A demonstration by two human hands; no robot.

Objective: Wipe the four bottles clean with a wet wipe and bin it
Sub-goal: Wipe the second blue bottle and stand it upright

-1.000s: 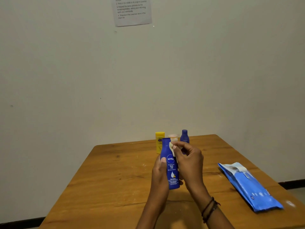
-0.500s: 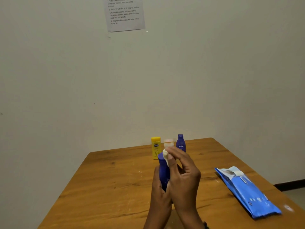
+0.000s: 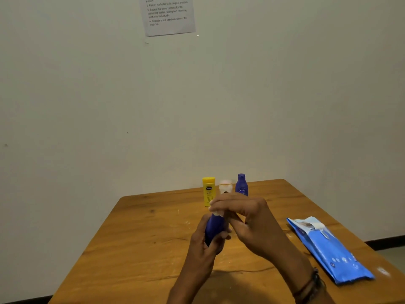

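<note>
Left hand (image 3: 205,242) grips the tilted blue bottle (image 3: 214,227) low; right hand (image 3: 243,213) pinches the wet wipe (image 3: 215,212) over its upper end.

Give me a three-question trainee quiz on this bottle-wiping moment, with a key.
1. True or false: the left hand holds the large dark blue plastic bottle by its lower body.
2. What does the right hand press on that bottle's top? A) white wet wipe B) sponge C) brush
3. How many bottles stand at the wooden table's far edge?

Key: 1 true; 2 A; 3 three: the yellow bottle, the pale white-capped bottle, the small dark blue bottle.
</note>
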